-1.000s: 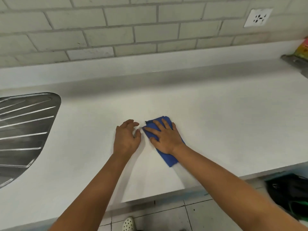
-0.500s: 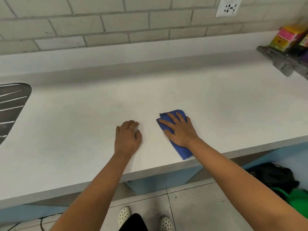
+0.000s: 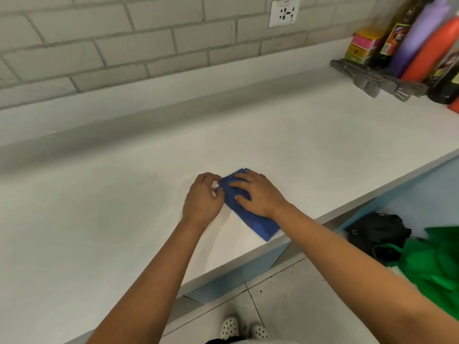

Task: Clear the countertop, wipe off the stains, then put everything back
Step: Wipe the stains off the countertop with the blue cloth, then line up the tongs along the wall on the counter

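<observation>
Cloth (image 3: pixel 250 220), blue, folded into a strip, lies flat on the white countertop (image 3: pixel 99 219); its long axis runs diagonally from upper left, away from the person, down to lower right, where its near corner sits right at the counter's front edge. Right hand (image 3: pixel 258 193) lies palm-down on the cloth's upper half, fingers straight and spread, pressing it. Left hand (image 3: pixel 202 198) sits just beside it, fingers curled at the cloth's upper left corner; whether it actually pinches the fabric cannot be told. Counter is bare and wide to the left and toward the raised back ledge. Far right end holds a grey rack (image 3: pixel 377 79) with bottles (image 3: pixel 422 38) and small coloured boxes (image 3: pixel 363 45), well apart from the cloth. Backsplash is grey brick-style tile with a white socket (image 3: pixel 285 12). Below the counter: blue cabinet front, tiled floor, black bag (image 3: pixel 377 234), green bag (image 3: pixel 434 261), and the person's white spotted shoes (image 3: pixel 229 327).
</observation>
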